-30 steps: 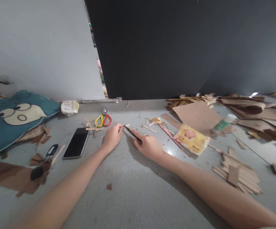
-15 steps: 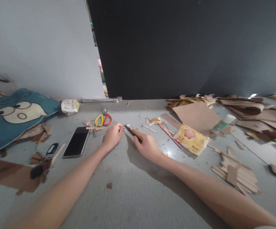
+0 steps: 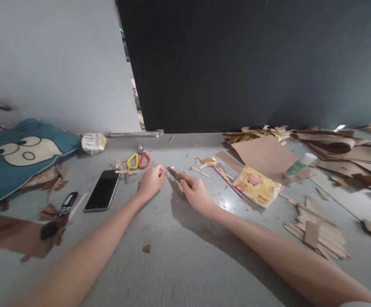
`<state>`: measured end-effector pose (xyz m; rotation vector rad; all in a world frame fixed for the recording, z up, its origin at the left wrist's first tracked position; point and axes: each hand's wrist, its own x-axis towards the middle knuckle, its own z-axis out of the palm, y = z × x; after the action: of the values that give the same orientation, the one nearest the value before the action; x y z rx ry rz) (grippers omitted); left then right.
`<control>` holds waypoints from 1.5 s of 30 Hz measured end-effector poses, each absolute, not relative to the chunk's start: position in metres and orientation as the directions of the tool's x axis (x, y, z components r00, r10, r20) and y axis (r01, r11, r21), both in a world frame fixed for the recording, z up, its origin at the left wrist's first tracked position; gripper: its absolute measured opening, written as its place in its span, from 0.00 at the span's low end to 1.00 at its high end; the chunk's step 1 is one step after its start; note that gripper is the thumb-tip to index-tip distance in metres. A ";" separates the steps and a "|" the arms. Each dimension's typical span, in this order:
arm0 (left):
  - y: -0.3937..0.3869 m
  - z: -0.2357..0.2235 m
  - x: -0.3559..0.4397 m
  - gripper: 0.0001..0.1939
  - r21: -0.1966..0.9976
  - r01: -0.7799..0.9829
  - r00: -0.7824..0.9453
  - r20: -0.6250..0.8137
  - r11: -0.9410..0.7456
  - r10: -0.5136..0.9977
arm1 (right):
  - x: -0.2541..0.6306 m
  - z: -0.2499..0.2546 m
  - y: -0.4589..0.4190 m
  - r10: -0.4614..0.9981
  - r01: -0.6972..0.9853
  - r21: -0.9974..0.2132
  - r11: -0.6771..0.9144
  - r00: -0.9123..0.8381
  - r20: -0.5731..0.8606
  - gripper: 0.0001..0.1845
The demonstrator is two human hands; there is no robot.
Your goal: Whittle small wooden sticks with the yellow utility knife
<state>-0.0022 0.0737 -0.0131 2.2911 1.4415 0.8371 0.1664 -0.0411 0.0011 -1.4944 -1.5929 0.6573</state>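
My left hand (image 3: 153,181) is closed in a pinch left of the middle of the table. Between its fingertips is the pale end of a thin wooden stick (image 3: 164,171), mostly hidden by the fingers. My right hand (image 3: 198,194) is wrapped around a slim black-and-yellow tool that looks like a utility knife (image 3: 176,174). Its dark tip points up and left, close to the left fingertips; whether it touches the stick cannot be made out. Scissors (image 3: 138,160) with one yellow and one red handle lie just behind my left hand.
A phone (image 3: 103,190), keys (image 3: 55,224) and a blue cushion (image 3: 28,153) lie left. To the right are a yellow tissue pack (image 3: 257,185), a glue stick (image 3: 300,165), wooden sticks (image 3: 322,230) and brown paper (image 3: 265,153). A dark panel (image 3: 252,64) rises behind.
The tool in my right hand has tilted slightly, its tip staying close to the left fingertips. My left hand keeps its pinch almost in place.
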 end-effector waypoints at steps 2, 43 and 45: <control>0.074 -0.013 -0.002 0.11 0.532 0.725 0.323 0.298 -0.437 0.898 | 0.166 0.001 -0.041 0.974 0.541 -0.827 0.151 0.064 0.219 0.24; 0.076 -0.012 -0.004 0.07 0.871 0.294 0.196 0.347 -0.393 0.917 | 0.181 -0.011 -0.041 0.903 0.694 -0.638 0.334 -0.041 0.428 0.29; 0.076 -0.012 -0.004 0.06 0.872 0.288 0.191 0.352 -0.395 0.916 | 0.181 -0.011 -0.041 0.903 0.690 -0.642 0.335 -0.041 0.427 0.28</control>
<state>-0.0044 0.0758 -0.0122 1.8078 1.1306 1.2120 0.1806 -0.0411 -0.0108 -1.4166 -1.7902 0.3327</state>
